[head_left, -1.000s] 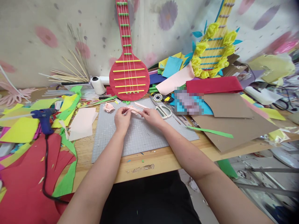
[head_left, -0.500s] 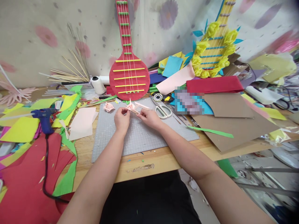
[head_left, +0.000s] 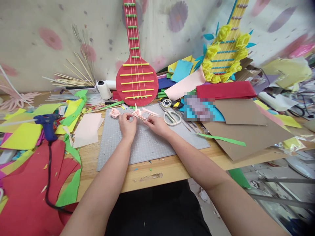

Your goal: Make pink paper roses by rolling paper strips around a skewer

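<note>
Over the grey cutting mat (head_left: 152,144), a strip of pale pink crepe paper (head_left: 139,116) stretches between my two hands. My left hand (head_left: 128,125) pinches its left end, where the paper is gathered and twisted into a point. The right end sits between the thumb and fingers of my right hand (head_left: 157,125). Left of my left hand, a finished-looking pink paper rose (head_left: 114,112) lies on the mat. Behind my hands rests a loose pink strip (head_left: 150,112). White-handled scissors (head_left: 172,118) lie to the right of my right hand.
A red paper banjo-shaped instrument (head_left: 136,82) stands upright behind the mat. To the left are a blue glue gun (head_left: 48,126) with its cord, pink paper sheets (head_left: 86,131) and red paper (head_left: 31,183). Brown cardboard (head_left: 251,137) covers the right side, near a yellow tape measure (head_left: 176,104).
My left hand has shifted slightly left, its fingers loosening a little around the gathered end. My right hand stays in nearly the same place on the strip.
</note>
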`<control>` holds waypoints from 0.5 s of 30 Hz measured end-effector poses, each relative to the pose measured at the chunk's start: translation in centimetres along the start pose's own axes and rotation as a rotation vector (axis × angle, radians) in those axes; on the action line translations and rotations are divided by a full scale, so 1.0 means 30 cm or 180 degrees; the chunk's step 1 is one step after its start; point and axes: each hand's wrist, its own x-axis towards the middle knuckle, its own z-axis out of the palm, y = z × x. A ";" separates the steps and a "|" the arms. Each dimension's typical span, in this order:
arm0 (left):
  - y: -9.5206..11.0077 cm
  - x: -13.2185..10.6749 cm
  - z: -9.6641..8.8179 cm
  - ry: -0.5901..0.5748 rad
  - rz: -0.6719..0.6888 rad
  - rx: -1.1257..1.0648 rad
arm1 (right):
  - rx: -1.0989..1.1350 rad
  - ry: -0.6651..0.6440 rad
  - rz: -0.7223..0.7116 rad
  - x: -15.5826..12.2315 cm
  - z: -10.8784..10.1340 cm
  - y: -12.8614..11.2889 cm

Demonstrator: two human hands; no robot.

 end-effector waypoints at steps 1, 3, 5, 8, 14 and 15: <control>0.001 0.000 0.000 -0.0015 0.0013 -0.0034 | -0.0013 0.0021 0.0020 0.000 0.002 0.001; 0.003 0.001 0.001 -0.0077 0.0022 -0.0102 | -0.0052 0.0085 0.0045 0.002 0.007 0.005; 0.003 0.002 0.003 -0.0155 -0.0009 -0.0148 | -0.0091 0.0157 0.0055 0.003 0.010 0.010; -0.001 0.005 0.007 -0.0235 -0.0133 -0.0259 | -0.0095 0.0210 0.0024 0.005 0.012 0.017; -0.015 0.010 0.018 -0.0298 -0.0412 -0.0616 | -0.0112 0.0164 -0.0059 0.004 0.015 0.018; -0.017 0.011 0.020 -0.0312 -0.0470 -0.0692 | -0.0151 0.0166 -0.0070 0.004 0.017 0.017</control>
